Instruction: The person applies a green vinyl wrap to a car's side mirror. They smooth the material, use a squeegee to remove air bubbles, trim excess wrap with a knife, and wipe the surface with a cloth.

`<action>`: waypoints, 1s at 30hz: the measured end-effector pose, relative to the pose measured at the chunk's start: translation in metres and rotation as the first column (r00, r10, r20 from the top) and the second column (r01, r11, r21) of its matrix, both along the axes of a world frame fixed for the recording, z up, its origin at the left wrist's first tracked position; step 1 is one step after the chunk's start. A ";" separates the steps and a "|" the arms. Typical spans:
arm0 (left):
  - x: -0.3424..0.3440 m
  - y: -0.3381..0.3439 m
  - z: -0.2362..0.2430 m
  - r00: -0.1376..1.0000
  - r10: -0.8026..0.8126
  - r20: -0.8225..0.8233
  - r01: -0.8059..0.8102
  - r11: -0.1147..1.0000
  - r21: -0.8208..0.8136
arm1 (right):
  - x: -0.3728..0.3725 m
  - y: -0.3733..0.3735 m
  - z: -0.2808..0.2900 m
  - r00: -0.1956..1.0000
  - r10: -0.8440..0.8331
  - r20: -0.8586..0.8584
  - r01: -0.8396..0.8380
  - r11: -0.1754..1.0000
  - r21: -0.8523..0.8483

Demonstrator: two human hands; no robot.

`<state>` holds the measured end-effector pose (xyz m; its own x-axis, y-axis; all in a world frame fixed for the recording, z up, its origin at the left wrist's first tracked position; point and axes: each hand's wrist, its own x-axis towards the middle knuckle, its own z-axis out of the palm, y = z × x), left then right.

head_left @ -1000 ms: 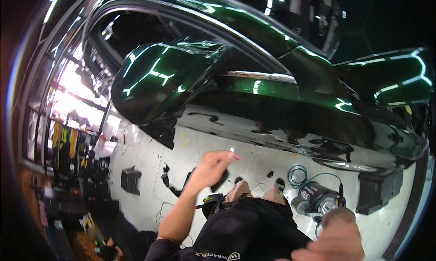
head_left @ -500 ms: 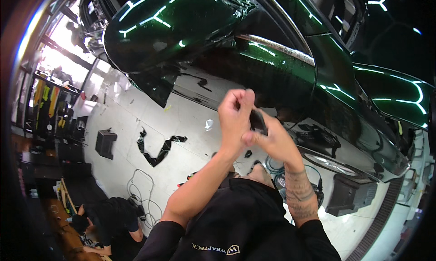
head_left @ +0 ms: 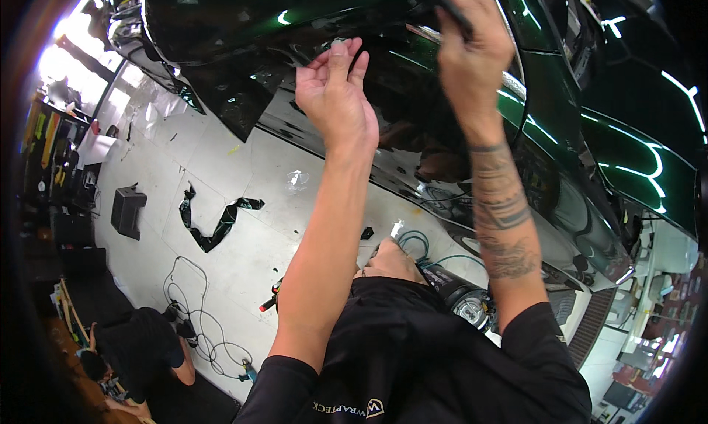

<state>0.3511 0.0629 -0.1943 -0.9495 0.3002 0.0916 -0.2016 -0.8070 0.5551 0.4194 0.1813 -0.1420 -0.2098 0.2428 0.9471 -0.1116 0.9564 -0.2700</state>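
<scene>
My R grip (head_left: 476,59) tight on dark tool (head_left: 455,12); L grip (head_left: 335,103) half-curled, hold unclear. Mirror (head_left: 221,22) looks mostly covered — lower flap (head_left: 234,107) hangs loose.

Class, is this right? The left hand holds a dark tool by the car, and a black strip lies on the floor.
Not quite: the head view shows the right hand holding the dark tool by the car. The black strip does lie on the floor.

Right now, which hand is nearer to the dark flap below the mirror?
Left. The left hand is close, just right of the dark flap; the right hand is farther right.
</scene>
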 end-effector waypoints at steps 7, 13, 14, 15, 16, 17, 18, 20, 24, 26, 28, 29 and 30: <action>-0.016 -0.012 -0.015 0.987 0.013 -0.162 -0.021 0.999 -0.046 | 0.001 -0.033 -0.039 0.990 0.081 0.119 -0.071 0.994 -0.082; -0.045 -0.044 -0.045 0.968 -0.185 -0.171 0.193 0.981 0.030 | -0.024 -0.046 -0.008 0.960 -0.222 0.172 0.240 0.966 -0.091; -0.051 -0.049 -0.051 0.950 -0.253 -0.185 0.279 0.951 0.131 | -0.039 -0.088 -0.014 0.923 -0.239 0.300 0.259 0.965 -0.028; -0.050 -0.061 -0.053 0.928 -0.310 -0.205 0.354 0.907 0.230 | -0.040 -0.118 -0.021 0.950 -0.121 0.287 0.153 0.984 -0.093; -0.051 -0.072 -0.057 0.902 -0.364 -0.232 0.424 0.846 0.322 | -0.041 -0.146 -0.033 0.964 0.000 0.266 0.044 0.987 -0.156; -0.070 -0.070 -0.083 0.870 -0.426 -0.249 0.492 0.794 0.359 | -0.038 -0.170 -0.052 0.966 0.090 0.244 -0.033 0.973 -0.228; -0.087 -0.093 -0.094 0.908 -0.267 -0.324 0.283 0.959 0.001 | -0.047 -0.194 -0.055 0.954 0.228 0.194 -0.171 0.947 -0.272; -0.092 -0.099 -0.107 0.967 -0.234 -0.099 0.231 0.972 -0.037 | -0.038 -0.170 -0.045 0.948 0.284 0.146 -0.224 0.918 -0.328; -0.087 -0.146 -0.075 0.931 -0.358 0.068 0.305 0.869 0.390 | -0.017 -0.048 0.013 0.996 -0.091 -0.001 0.089 0.976 -0.200; -0.102 -0.151 -0.080 0.918 -0.397 0.003 0.364 0.844 0.393 | -0.025 -0.021 0.022 0.969 -0.221 0.109 0.242 0.937 -0.251; -0.115 -0.155 -0.087 0.882 -0.470 -0.031 0.443 0.807 0.390 | -0.046 -0.056 0.012 0.906 -0.420 0.046 0.422 0.904 -0.068; -0.121 -0.158 -0.093 0.859 -0.512 -0.025 0.481 0.787 0.386 | -0.058 -0.115 0.013 0.846 -0.466 0.258 0.499 0.863 -0.076; -0.122 -0.151 -0.095 0.815 -0.579 -0.028 0.543 0.745 0.387 | -0.069 -0.152 -0.002 0.928 -0.356 0.108 0.350 0.934 0.069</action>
<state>0.2291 -0.0883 -0.2895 -0.6293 0.7433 0.2270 -0.7154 -0.6681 0.2046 0.3503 0.0291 -0.1440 -0.2288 0.2765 0.9334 0.2654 0.9402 -0.2134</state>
